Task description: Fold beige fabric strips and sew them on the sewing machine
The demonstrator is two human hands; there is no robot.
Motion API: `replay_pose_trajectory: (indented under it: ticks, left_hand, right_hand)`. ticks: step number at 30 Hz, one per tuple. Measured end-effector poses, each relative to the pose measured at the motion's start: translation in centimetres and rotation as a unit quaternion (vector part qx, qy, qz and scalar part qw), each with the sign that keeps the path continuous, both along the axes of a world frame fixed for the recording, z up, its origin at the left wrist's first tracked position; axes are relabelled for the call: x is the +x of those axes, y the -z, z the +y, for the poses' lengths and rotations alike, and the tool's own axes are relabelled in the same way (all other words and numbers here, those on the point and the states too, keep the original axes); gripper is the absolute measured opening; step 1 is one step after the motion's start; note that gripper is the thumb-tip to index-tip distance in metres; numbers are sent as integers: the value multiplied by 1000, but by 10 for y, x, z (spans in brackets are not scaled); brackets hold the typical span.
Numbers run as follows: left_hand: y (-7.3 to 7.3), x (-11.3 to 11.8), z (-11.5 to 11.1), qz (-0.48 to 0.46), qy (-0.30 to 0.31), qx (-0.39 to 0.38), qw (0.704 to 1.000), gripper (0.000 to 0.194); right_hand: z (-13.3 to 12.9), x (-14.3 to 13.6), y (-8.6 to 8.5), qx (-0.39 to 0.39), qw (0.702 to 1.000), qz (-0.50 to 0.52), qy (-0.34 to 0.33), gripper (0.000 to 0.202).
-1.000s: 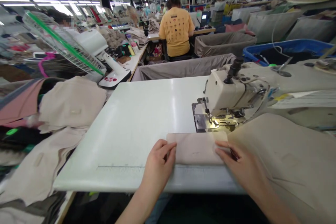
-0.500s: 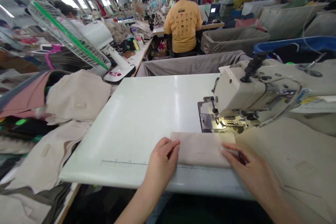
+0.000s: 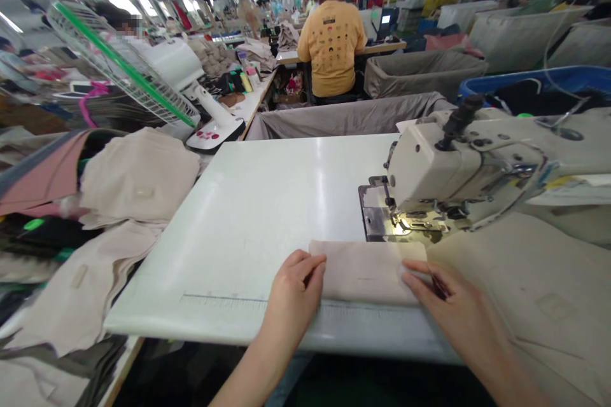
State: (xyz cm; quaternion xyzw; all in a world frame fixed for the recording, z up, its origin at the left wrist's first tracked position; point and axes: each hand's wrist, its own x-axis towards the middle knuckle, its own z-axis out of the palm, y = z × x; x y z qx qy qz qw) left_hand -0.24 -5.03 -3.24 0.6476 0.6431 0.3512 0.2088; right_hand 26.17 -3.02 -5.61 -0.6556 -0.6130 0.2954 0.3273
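Observation:
A folded beige fabric piece (image 3: 363,270) lies flat at the front of the white sewing table, its far edge close to the metal needle plate. My left hand (image 3: 298,283) pinches its left edge between thumb and fingers. At the right end, my right hand (image 3: 439,289) is closed on the same piece, thumb and forefinger pressed together. Just beyond the cloth stands the sewing machine (image 3: 429,165), its lamp lighting the presser foot (image 3: 415,224). A printed ruler scale (image 3: 224,299) runs along the table's front and passes under the cloth.
More beige fabric (image 3: 534,273) spreads at the right beside the machine. Stacked cut pieces (image 3: 138,181) lie on the left, below a tilted fan (image 3: 128,70). Beyond the table (image 3: 267,191) hangs a grey cloth bin (image 3: 344,117). Farther off sits a person in a yellow shirt (image 3: 333,44).
The view has shifted very slightly. Both hands keep their hold, and the fabric piece stays in the same place on the table.

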Motion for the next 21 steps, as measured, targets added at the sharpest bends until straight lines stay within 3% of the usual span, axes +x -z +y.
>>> replay_pose_trajectory:
  ticks: [11,21]
  left_hand:
    - [-4,-4,9,19,15,-6,1000,31]
    - [-2,-9,14,32,14,-9,999,34]
  right_hand:
    - [0,-5,-9,22,999,28,38,35]
    - [11,-5,-19,-11,999,31,19,31]
